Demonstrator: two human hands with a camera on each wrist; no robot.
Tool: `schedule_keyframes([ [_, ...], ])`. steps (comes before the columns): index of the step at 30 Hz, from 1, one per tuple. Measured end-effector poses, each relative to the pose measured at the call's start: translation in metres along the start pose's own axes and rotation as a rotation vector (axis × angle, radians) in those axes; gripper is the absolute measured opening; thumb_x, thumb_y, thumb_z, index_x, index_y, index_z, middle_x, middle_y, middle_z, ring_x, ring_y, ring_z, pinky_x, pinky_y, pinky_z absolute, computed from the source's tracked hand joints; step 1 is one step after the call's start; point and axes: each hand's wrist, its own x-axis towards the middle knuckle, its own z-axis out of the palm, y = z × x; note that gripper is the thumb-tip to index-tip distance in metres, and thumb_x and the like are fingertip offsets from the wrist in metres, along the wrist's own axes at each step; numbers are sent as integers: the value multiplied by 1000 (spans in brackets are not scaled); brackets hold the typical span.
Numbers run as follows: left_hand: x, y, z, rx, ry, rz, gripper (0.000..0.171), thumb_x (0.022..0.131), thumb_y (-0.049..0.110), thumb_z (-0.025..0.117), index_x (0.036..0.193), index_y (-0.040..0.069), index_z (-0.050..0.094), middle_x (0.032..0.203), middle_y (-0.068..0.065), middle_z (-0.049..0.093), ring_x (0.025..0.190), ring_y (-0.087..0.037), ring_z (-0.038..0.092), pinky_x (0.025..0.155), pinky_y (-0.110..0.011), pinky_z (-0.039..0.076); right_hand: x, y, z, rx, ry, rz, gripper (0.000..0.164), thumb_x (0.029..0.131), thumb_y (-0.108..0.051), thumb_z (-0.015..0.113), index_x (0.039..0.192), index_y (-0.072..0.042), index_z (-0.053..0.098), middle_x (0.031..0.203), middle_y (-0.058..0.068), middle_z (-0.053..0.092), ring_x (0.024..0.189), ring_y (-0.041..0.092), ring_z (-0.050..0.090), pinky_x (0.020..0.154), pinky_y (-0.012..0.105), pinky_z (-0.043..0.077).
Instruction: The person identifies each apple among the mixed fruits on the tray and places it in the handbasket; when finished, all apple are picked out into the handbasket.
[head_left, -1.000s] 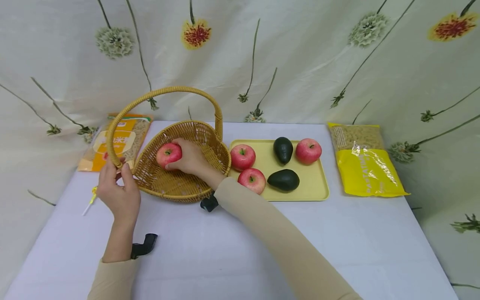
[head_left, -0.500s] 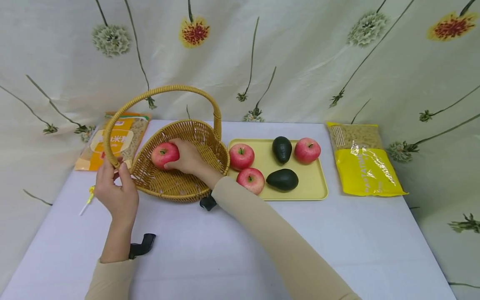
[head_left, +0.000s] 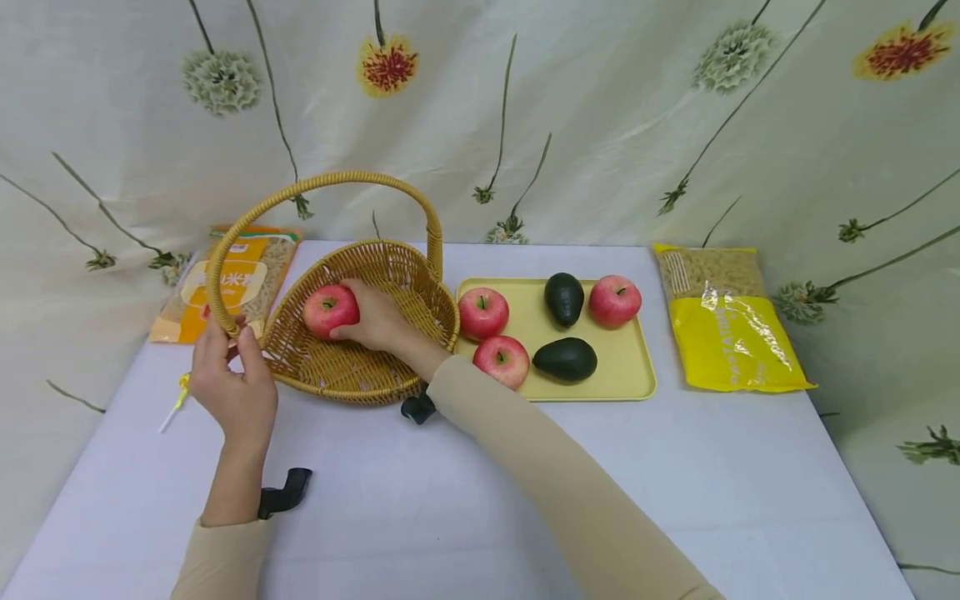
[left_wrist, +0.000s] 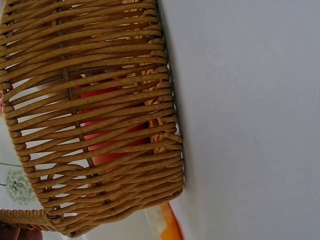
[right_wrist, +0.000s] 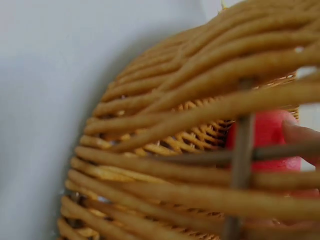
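A brown wicker basket [head_left: 360,385] with a tall arched handle [head_left: 352,177] stands on the left half of the table. My left hand [head_left: 238,385] pinches the handle's lower left end between thumb and fingers. Inside the basket, my right hand [head_left: 378,321] holds a red apple [head_left: 330,312] from its right side, low down near the left wall. Through the weave the apple shows red in the left wrist view [left_wrist: 112,130]. In the right wrist view a fingertip [right_wrist: 300,137] touches the apple [right_wrist: 265,132]; the basket wall hides most of that hand.
Right of the basket lies a yellow tray [head_left: 626,367] with several apples [head_left: 615,302] and two avocados [head_left: 565,360]. A yellow pasta bag [head_left: 731,342] is at the right, an orange-and-clear bag [head_left: 247,275] behind the basket's left. A lollipop [head_left: 176,402] lies by the left hand.
Over the last second the right hand and apple have shifted slightly left inside the basket. In the last half second both hands look nearly still. The left hand keeps its hold on the handle.
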Motion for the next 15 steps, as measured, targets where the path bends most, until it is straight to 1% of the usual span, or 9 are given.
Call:
schedule_keyframes([
  [4,0,-1,0,-9,-3,6,30,97,16,55,121,2,67,110,-17,69,98,7,48,82,-5,41,-5,-1,-4,43,39,-12,76,87,-31,73,150,-13,35,153,2,42,140,16,39,112,27,36],
  [8,1,-1,0,-11,-6,11,30,97,17,55,120,1,67,110,-17,70,99,5,50,82,-5,41,-16,-2,-13,71,74,-58,75,87,-33,73,149,-14,38,153,0,42,140,15,39,112,25,35],
  [13,1,0,-2,-9,-8,10,30,97,18,55,120,1,67,110,-17,70,98,3,51,82,-5,41,-40,-8,-28,141,59,-140,77,86,-36,74,150,-17,37,153,-1,41,139,15,40,111,27,37],
  [15,2,0,-2,-10,-10,8,30,98,18,55,120,1,67,110,-17,69,98,3,51,82,-5,41,-51,-9,-33,188,47,-182,77,85,-35,75,150,-17,37,151,0,43,136,18,44,106,26,42],
])
